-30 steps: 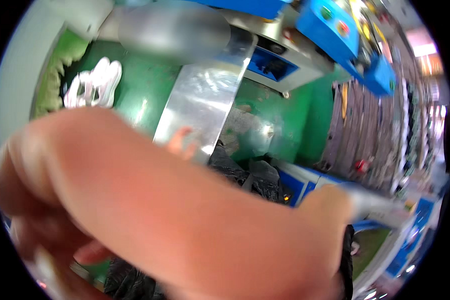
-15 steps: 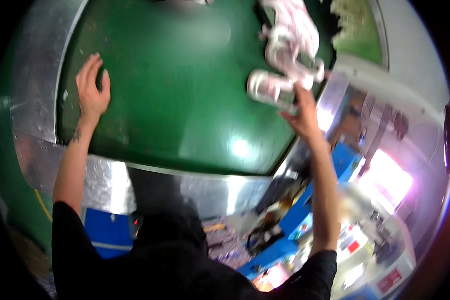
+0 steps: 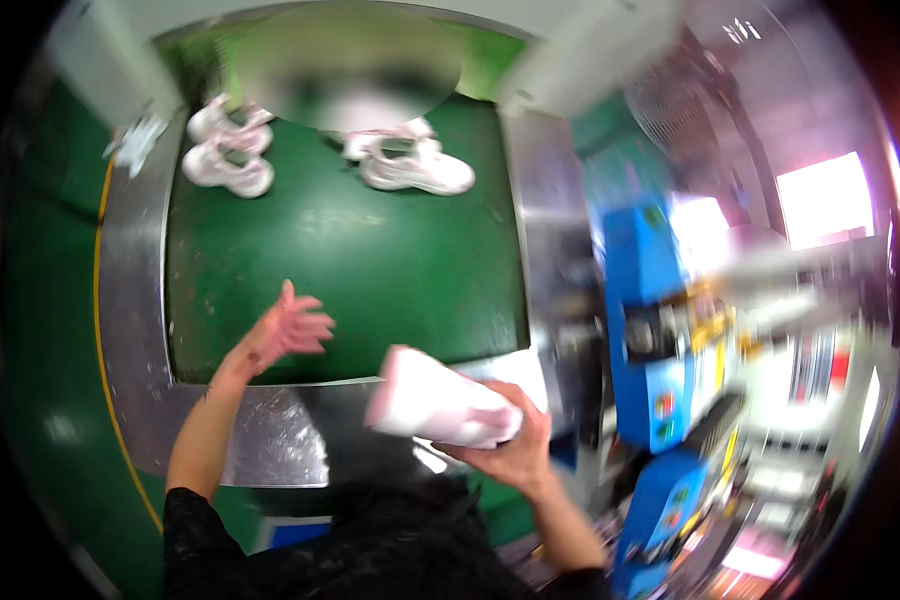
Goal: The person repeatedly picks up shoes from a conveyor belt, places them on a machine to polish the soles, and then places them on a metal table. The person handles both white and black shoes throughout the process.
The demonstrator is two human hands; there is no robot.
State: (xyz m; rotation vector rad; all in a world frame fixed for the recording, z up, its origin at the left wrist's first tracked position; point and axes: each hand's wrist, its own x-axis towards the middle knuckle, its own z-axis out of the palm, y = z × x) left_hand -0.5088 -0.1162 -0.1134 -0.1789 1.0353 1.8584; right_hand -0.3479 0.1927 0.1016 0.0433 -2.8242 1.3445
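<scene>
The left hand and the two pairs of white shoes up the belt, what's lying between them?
Nothing: in the head view only bare green belt lies between the left hand and the shoes.

The person is wearing a black, slightly speckled fabric top that is filling the lower middle of the view; its short sleeves are ending near the upper arms, leaving both forearms bare; the bare left hand [image 3: 288, 330] and bare right hand [image 3: 510, 448] are showing no gloves, rings or watch.
</scene>
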